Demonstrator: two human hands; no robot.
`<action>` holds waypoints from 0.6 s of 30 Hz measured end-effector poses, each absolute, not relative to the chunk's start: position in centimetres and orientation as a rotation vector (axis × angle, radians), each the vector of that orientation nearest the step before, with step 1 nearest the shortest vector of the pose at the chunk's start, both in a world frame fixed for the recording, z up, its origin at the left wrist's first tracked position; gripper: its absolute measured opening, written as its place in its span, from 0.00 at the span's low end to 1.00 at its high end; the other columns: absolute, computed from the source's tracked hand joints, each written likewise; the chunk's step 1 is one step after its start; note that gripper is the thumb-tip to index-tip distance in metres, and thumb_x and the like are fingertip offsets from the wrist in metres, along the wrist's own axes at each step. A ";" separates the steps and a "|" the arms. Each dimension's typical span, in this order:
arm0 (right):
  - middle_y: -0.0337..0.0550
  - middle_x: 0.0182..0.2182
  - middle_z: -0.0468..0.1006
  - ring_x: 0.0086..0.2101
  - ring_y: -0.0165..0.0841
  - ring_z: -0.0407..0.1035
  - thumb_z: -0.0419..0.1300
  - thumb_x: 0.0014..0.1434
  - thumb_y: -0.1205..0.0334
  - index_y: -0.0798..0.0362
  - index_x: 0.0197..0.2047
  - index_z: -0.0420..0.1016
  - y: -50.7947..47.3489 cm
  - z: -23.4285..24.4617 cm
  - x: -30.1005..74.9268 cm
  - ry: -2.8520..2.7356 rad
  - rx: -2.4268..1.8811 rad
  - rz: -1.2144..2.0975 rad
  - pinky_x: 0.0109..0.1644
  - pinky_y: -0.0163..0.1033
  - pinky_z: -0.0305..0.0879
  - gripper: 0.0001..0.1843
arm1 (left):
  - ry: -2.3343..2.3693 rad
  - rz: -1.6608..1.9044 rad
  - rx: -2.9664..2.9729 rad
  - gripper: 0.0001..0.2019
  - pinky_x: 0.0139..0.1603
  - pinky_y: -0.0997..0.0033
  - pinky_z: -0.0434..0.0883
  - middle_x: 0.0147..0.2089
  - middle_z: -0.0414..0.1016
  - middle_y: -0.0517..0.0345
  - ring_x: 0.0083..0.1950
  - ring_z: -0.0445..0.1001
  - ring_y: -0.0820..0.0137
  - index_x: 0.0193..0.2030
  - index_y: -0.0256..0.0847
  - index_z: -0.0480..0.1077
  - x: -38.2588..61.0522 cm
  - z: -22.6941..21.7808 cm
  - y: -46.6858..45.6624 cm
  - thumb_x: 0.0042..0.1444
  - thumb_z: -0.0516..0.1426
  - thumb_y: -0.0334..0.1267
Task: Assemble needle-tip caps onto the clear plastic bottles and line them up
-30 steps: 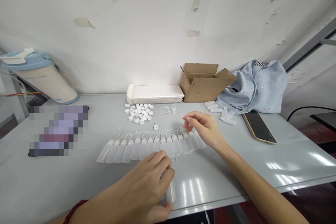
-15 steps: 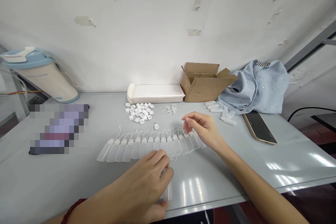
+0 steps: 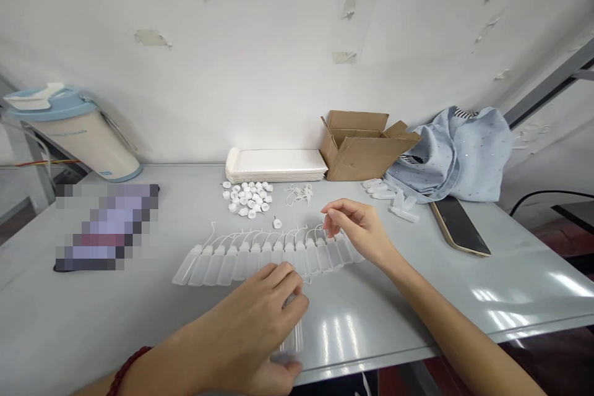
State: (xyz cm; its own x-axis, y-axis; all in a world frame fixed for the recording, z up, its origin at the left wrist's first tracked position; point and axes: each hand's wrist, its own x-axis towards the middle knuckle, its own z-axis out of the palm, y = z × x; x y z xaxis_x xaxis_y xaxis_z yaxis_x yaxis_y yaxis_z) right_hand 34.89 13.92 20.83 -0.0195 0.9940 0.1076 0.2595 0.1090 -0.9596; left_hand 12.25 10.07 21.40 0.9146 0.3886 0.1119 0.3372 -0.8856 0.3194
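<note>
My left hand [image 3: 262, 325] hovers near the table's front edge, loosely curved, its thumb apart from the fingers. Bright stripes show under it, and no held object can be made out. Just over the right end of a row of small translucent bottles [image 3: 227, 266], my right hand [image 3: 357, 229] hangs with loosely curled fingers. Nothing is visible between them. The bottles lie side by side, necks pointing away from me, thin white straps curving from the necks. Behind the row lie a heap of small white caps [image 3: 250, 198], one single cap [image 3: 277, 223] and a tangle of white straps [image 3: 299, 194].
Along the wall are a stack of white padded mailers [image 3: 278, 164], an open cardboard box [image 3: 366, 158] and a light-blue cloth bag [image 3: 477, 154]. Loose translucent bottles [image 3: 403, 204] and a phone [image 3: 459, 226] lie right. A tumbler [image 3: 97, 145] and a blurred-out device [image 3: 109, 223] are left.
The view has shifted very slightly. My left hand's thumb has moved a little; my right hand and the laid-out things look the same.
</note>
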 end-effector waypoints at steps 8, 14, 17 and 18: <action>0.39 0.22 0.76 0.21 0.29 0.69 0.54 0.57 0.60 0.55 0.32 0.73 14.8 20.7 35.8 -1.424 -1.335 0.899 0.28 0.36 0.65 0.09 | 0.681 0.586 2.596 0.06 0.45 0.62 0.66 0.42 0.67 0.52 0.46 0.63 0.64 0.42 0.39 0.63 11.3 21.9 12.4 0.60 0.48 0.28; 0.42 0.23 0.77 0.22 0.30 0.71 0.51 0.56 0.60 0.56 0.33 0.73 16.2 20.7 38.0 -1.489 -1.443 0.654 0.28 0.35 0.66 0.11 | 0.889 0.571 2.668 0.09 0.45 0.61 0.67 0.42 0.69 0.51 0.47 0.65 0.63 0.41 0.39 0.65 11.3 21.5 15.3 0.62 0.45 0.31; 0.44 0.25 0.78 0.23 0.31 0.71 0.50 0.56 0.61 0.56 0.34 0.72 17.1 20.4 39.7 -1.496 -1.512 0.530 0.28 0.36 0.66 0.11 | 0.928 0.492 2.695 0.10 0.47 0.58 0.68 0.43 0.71 0.50 0.48 0.66 0.60 0.42 0.38 0.67 12.0 21.4 17.4 0.62 0.45 0.32; 0.44 0.25 0.78 0.24 0.32 0.71 0.50 0.56 0.61 0.56 0.34 0.72 17.4 20.3 40.3 -1.506 -1.542 0.480 0.29 0.37 0.66 0.11 | 0.955 0.462 2.692 0.11 0.48 0.57 0.68 0.44 0.71 0.49 0.49 0.66 0.60 0.43 0.37 0.67 12.3 21.4 18.2 0.62 0.45 0.33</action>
State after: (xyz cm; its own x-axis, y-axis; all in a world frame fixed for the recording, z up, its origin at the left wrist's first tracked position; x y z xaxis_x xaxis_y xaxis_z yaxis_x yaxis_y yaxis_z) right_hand 40.25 17.42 20.32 0.1825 0.9344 0.3058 0.5847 0.1470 -0.7978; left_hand 12.29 18.24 21.39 0.7354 0.6438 0.2117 0.5654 -0.7550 0.3321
